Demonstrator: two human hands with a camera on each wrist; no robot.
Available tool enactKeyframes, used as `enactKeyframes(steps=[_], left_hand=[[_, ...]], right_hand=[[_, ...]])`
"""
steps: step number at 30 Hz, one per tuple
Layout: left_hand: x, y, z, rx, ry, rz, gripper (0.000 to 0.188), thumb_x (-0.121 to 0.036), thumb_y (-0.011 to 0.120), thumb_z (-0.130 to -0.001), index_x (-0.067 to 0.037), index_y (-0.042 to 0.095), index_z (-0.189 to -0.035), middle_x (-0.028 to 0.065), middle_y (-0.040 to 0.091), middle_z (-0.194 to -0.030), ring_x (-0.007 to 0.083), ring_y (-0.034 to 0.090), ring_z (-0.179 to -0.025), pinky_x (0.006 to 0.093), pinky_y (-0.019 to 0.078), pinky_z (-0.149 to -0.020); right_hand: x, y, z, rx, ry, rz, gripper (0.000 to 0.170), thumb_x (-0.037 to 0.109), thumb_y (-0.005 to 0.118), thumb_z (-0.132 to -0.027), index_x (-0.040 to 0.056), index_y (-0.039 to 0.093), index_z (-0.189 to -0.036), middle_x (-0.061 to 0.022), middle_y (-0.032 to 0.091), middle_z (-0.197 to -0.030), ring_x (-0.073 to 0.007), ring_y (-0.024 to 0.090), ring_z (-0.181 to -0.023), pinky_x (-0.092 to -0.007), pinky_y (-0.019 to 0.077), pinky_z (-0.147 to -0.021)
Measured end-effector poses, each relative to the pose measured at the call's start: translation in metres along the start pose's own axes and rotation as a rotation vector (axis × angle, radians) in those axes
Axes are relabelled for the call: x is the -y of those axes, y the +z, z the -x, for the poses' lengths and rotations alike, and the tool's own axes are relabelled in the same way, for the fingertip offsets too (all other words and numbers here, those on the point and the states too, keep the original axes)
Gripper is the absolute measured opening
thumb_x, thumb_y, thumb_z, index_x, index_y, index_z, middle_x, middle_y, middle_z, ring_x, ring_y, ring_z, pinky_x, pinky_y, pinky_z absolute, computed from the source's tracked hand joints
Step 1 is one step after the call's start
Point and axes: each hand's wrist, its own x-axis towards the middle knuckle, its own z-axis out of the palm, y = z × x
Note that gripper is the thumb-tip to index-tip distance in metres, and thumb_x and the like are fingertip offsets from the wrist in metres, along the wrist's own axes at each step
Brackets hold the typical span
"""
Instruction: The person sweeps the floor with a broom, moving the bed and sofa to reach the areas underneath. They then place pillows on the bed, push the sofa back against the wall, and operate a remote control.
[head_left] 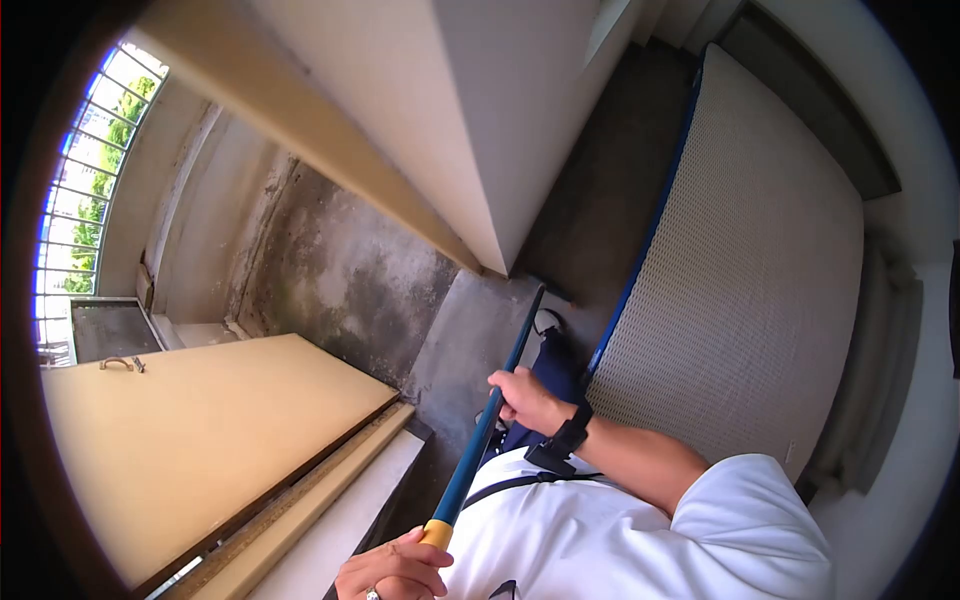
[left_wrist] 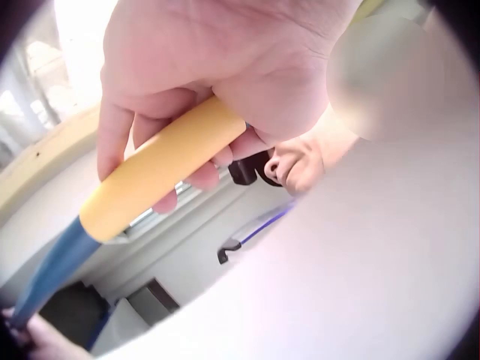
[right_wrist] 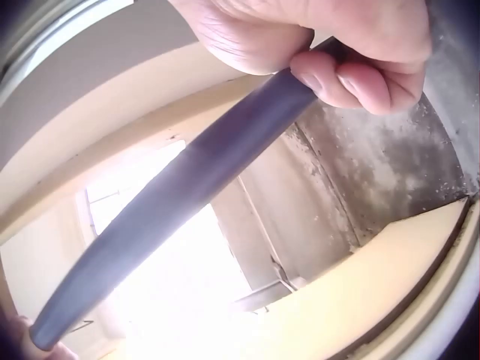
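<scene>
A long dark blue pole [head_left: 468, 470] with a yellow end section [head_left: 437, 534] slants from the bottom of the head view towards the floor. My left hand [head_left: 393, 570] grips it at the yellow section; in the left wrist view this hand [left_wrist: 225, 60] has its fingers curled round the yellow grip [left_wrist: 161, 174]. Farther down, my right hand [head_left: 530, 400] holds the blue shaft. The right wrist view shows that hand [right_wrist: 337, 37] with fingers wrapped round the pole [right_wrist: 202, 172]. The pole's far end lies near a shoe, beside a dark, thin piece whose shape is unclear.
A cream door [head_left: 200, 440] stands open at the left, near a barred window [head_left: 100, 180]. A wall corner [head_left: 480, 200] juts in ahead. A large pale textured panel with a blue edge [head_left: 740, 240] is at the right. The concrete floor [head_left: 350, 270] is stained.
</scene>
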Motion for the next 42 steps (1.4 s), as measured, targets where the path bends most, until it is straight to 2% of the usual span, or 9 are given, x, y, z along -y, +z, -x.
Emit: enactKeyframes(steps=[5, 10, 17, 19, 24, 27, 29, 35, 42], left_hand=[[0.056, 0.002, 0.052, 0.087, 0.07, -0.062, 0.01, 0.01, 0.053, -0.066, 0.0, 0.054, -0.067, 0.0147, 0.062, -0.073, 0.0288, 0.067, -0.073, 0.0341, 0.0537, -0.082], [0.119, 0.036, 0.079, -0.016, -0.002, 0.027, 0.009, 0.011, 0.049, -0.07, 0.002, 0.051, -0.068, 0.0144, 0.058, -0.07, 0.0292, 0.063, -0.07, 0.0364, 0.0513, -0.082], [0.031, -0.038, 0.171, -0.007, -0.27, -0.149, 0.011, -0.002, 0.056, -0.071, -0.005, 0.049, -0.062, 0.0053, 0.058, -0.066, 0.0235, 0.065, -0.072, 0.041, 0.0485, -0.092], [0.002, -0.06, 0.174, 0.011, -0.149, -0.136, 0.019, -0.004, 0.054, -0.078, -0.001, 0.043, -0.062, 0.0133, 0.056, -0.063, 0.0293, 0.062, -0.066, 0.044, 0.0532, -0.08], [-0.033, -0.094, 0.192, 0.084, 0.108, -0.011, 0.03, -0.018, 0.063, -0.083, -0.007, 0.046, -0.061, 0.0083, 0.06, -0.064, 0.0238, 0.065, -0.066, 0.0456, 0.0521, -0.085], [0.006, -0.034, 0.198, -0.586, 0.031, 0.261, 0.026, -0.017, 0.06, -0.084, -0.01, 0.044, -0.065, 0.0006, 0.051, -0.063, 0.0176, 0.058, -0.065, 0.0404, 0.047, -0.091], [0.027, -0.001, 0.176, -0.709, -0.097, 0.333, 0.036, -0.032, 0.058, -0.091, -0.013, 0.04, -0.067, -0.0012, 0.045, -0.062, 0.0138, 0.05, -0.061, 0.0391, 0.0445, -0.084], [0.022, -0.016, 0.181, -0.599, -0.048, 0.165, 0.032, -0.026, 0.057, -0.09, -0.012, 0.044, -0.064, -0.001, 0.043, -0.055, 0.0114, 0.045, -0.053, 0.0348, 0.0393, -0.072], [-0.047, -0.063, 0.216, -0.535, 0.205, 0.333, 0.035, -0.021, 0.06, -0.087, -0.012, 0.041, -0.059, -0.0022, 0.041, -0.052, 0.0121, 0.039, -0.047, 0.0338, 0.0399, -0.065]], right_hand=[[-0.012, -0.018, -0.011, -0.178, -0.169, -0.003, 0.027, 0.019, 0.052, -0.088, 0.0095, 0.046, -0.063, -0.0023, 0.043, -0.052, -0.0133, 0.035, -0.038, -0.0295, 0.0254, -0.036], [-0.061, -0.056, -0.071, -0.134, 0.091, 0.028, 0.027, 0.024, 0.051, -0.089, 0.0114, 0.046, -0.066, -0.0006, 0.042, -0.052, -0.0128, 0.034, -0.038, -0.0284, 0.0258, -0.037], [-0.189, 0.074, -0.009, 0.057, 0.18, 0.032, 0.025, 0.016, 0.052, -0.089, 0.0053, 0.048, -0.066, -0.0053, 0.045, -0.056, -0.0153, 0.038, -0.039, -0.0284, 0.0249, -0.036], [-0.204, 0.101, 0.018, 0.157, 0.172, -0.026, 0.024, 0.017, 0.053, -0.089, 0.0063, 0.05, -0.068, -0.004, 0.049, -0.059, -0.0144, 0.042, -0.042, -0.0285, 0.0291, -0.039], [-0.182, 0.122, 0.095, 0.115, 0.138, -0.151, 0.023, 0.019, 0.051, -0.091, 0.0077, 0.051, -0.071, -0.0047, 0.052, -0.062, -0.0157, 0.049, -0.048, -0.0292, 0.0359, -0.043], [-0.163, 0.086, 0.078, 0.034, 0.135, -0.235, 0.023, 0.019, 0.048, -0.09, 0.0084, 0.048, -0.069, -0.0054, 0.051, -0.061, -0.0157, 0.046, -0.046, -0.0294, 0.0345, -0.043], [-0.171, 0.063, 0.047, -0.067, 0.156, -0.202, 0.022, 0.018, 0.046, -0.089, 0.0078, 0.048, -0.069, -0.005, 0.048, -0.059, -0.0152, 0.04, -0.043, -0.0294, 0.0304, -0.042], [-0.2, 0.119, 0.018, 0.145, 0.229, -0.144, 0.024, 0.02, 0.049, -0.088, 0.0063, 0.048, -0.068, -0.0052, 0.045, -0.056, -0.0157, 0.037, -0.041, -0.0307, 0.0285, -0.042], [-0.179, 0.147, 0.115, 0.299, 0.213, -0.232, 0.024, 0.02, 0.049, -0.091, 0.0062, 0.051, -0.071, -0.0028, 0.046, -0.056, -0.0127, 0.04, -0.045, -0.0285, 0.0329, -0.046]])
